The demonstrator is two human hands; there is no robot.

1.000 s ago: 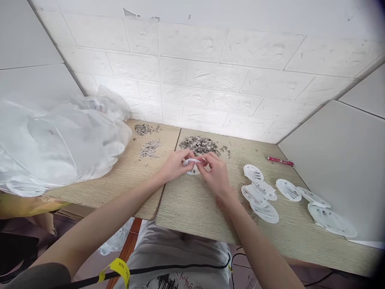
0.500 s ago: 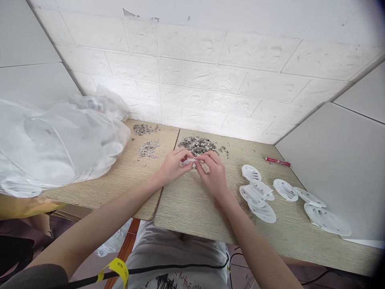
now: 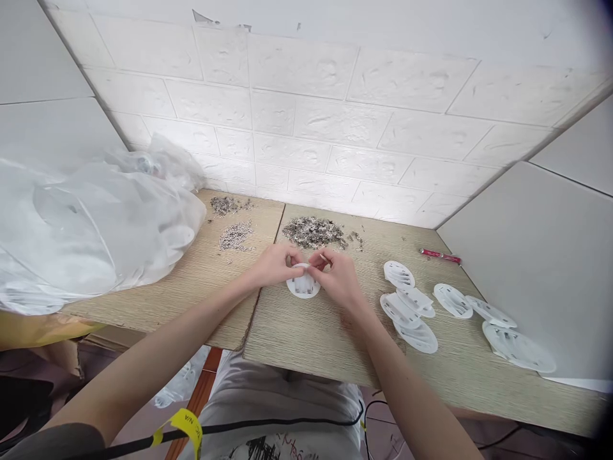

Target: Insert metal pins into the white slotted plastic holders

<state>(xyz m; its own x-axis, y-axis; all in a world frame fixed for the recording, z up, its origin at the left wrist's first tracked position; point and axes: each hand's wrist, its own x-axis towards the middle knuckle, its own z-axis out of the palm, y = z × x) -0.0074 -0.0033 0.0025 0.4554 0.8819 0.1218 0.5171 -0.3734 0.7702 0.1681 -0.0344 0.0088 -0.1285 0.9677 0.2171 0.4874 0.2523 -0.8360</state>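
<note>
A round white plastic disc with small metal pieces on it is tilted face towards me at the middle of the table. My left hand grips its upper left edge between thumb and fingers. My right hand is closed at the disc's upper right edge, thumb and fingertips pressed together there. Whether a small part sits between the right fingertips is too small to tell. Just beyond the hands lies a heap of small metal clips.
Stacked white discs lie to the right, with more discs by the right panel. A red pen is behind them. Two smaller piles of metal parts lie left of the table seam. A large clear plastic bag fills the left.
The disc, held edge-on before, has been tipped so its face with the metal pieces shows. Both hands have shifted slightly, staying at its top edge.
</note>
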